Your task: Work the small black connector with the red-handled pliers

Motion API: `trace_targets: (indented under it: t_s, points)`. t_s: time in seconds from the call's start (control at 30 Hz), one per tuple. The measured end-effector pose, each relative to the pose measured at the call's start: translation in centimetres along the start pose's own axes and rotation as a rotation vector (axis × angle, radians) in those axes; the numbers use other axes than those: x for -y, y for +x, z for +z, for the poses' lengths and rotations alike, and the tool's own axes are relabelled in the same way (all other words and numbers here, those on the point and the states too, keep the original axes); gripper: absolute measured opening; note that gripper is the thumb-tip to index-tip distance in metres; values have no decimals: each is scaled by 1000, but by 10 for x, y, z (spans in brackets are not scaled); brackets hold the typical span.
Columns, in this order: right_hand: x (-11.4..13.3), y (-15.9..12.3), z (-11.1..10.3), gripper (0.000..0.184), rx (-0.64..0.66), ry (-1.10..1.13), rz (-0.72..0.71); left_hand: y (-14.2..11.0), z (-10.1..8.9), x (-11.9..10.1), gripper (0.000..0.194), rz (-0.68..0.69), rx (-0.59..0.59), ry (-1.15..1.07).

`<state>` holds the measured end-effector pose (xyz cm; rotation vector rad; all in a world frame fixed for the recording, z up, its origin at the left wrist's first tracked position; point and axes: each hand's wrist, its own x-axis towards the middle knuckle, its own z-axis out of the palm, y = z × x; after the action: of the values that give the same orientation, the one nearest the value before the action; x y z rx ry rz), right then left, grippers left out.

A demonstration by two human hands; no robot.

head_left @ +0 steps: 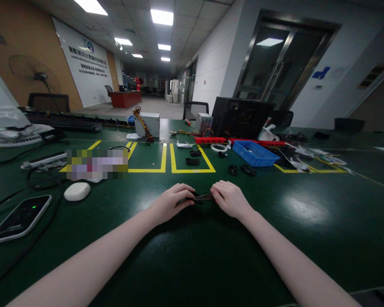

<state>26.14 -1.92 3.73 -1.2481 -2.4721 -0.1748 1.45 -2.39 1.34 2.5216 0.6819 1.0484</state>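
Both my hands are close together over the green tabletop (192, 256). A thin, dark item (203, 197) stretches across the small gap between them, greyish with a black part; its exact kind is too small to tell. My left hand (176, 198) pinches its left end between thumb and fingers. On the other side, the fingers of my right hand (228, 198) are closed on its right end. Beyond the hands lie small black coiled bundles, one (192, 161) inside a yellow taped frame, another (233, 170) outside it.
A blue tray (255, 153) stands behind my right hand, near a red strip (211, 140) and a black case (240, 117). Farther back sits a grey power supply (149, 124). At left are a phone (19, 219), a white rounded case (77, 191) and loose black cable.
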Motion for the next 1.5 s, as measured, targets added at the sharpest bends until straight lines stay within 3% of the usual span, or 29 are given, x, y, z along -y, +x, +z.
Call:
trace_targets:
  t_s: [0.2,0.53,1.07,1.33,1.5]
  points:
    - [3,1,1,40,29,6,10,0,-1,-1,12,-1,3,-1]
    - [-3,0,1,36,-58,25,48,-1,-2,0,13,-5,15,6]
    - [2,1,3,41,7,50,30,-1,0,2,12,3,14,8]
    - [5,2,7,41,38,108,77,-2,-2,-1,43,-71,25,7]
    - [9,4,7,42,35,101,108,-1,-1,1,34,-14,-6,70]
